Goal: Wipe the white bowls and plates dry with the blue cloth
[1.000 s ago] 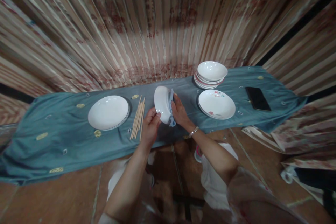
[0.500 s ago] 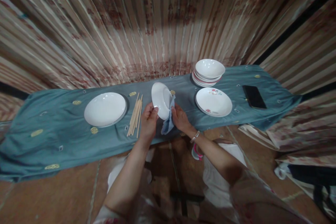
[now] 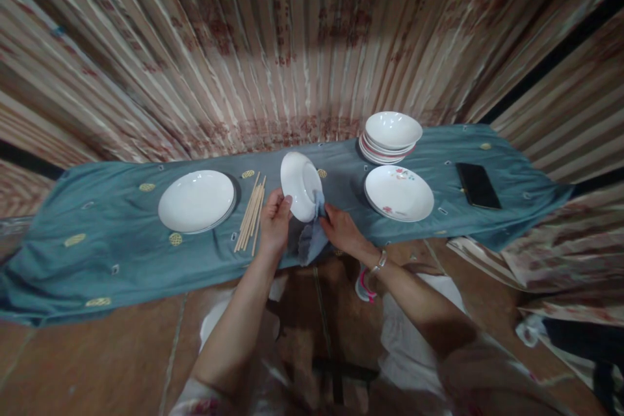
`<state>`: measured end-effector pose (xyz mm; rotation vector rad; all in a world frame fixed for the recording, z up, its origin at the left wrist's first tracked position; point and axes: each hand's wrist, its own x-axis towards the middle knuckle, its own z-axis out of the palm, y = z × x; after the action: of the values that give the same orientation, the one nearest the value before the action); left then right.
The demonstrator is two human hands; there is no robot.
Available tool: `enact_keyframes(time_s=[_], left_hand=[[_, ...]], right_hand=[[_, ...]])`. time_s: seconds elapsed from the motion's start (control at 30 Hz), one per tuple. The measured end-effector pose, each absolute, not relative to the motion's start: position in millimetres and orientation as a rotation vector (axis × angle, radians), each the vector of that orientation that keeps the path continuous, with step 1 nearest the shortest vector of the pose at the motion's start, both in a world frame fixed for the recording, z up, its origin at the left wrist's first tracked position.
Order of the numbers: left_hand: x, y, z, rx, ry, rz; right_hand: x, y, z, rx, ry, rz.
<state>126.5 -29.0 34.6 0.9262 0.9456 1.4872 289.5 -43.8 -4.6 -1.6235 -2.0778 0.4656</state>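
My left hand (image 3: 275, 220) grips the rim of a white bowl (image 3: 298, 183), which is tipped on its side with its underside and foot ring towards me. In my right hand (image 3: 340, 226) is a blue-grey cloth (image 3: 312, 238), pinched at the bowl's lower right edge, with its loose end hanging down. Part of the bowl's rim is hidden behind the cloth and fingers. Just left of my left hand, several wooden chopsticks (image 3: 251, 216) lie side by side on the table.
White plates (image 3: 197, 200) are stacked at the left of the table with its green cloth (image 3: 131, 253). To the right are flower-patterned plates (image 3: 400, 194), a stack of bowls (image 3: 392, 131) behind them, and a black phone or tablet (image 3: 478, 184). A striped curtain (image 3: 234, 52) hangs behind.
My right hand and the cloth have shifted slightly down and right along the bowl, and more of the cloth hangs below. The left hand still grips the bowl.
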Motion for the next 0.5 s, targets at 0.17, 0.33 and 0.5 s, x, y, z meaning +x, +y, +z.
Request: enact_keyframes(time_s=[0.17,0.33,0.5], left_hand=[[125,-26,34,0.919,0.946,1.472],[126,-28,35,0.928,0.945,1.435],[130,-35,36,0.983,0.970,1.387]], right_hand=[[290,-47,8,-1.525,-2.093,0.380],[292,-40,22,-1.344,-1.942,0.285],[288,-37,37,-1.181,-1.919,0.142]])
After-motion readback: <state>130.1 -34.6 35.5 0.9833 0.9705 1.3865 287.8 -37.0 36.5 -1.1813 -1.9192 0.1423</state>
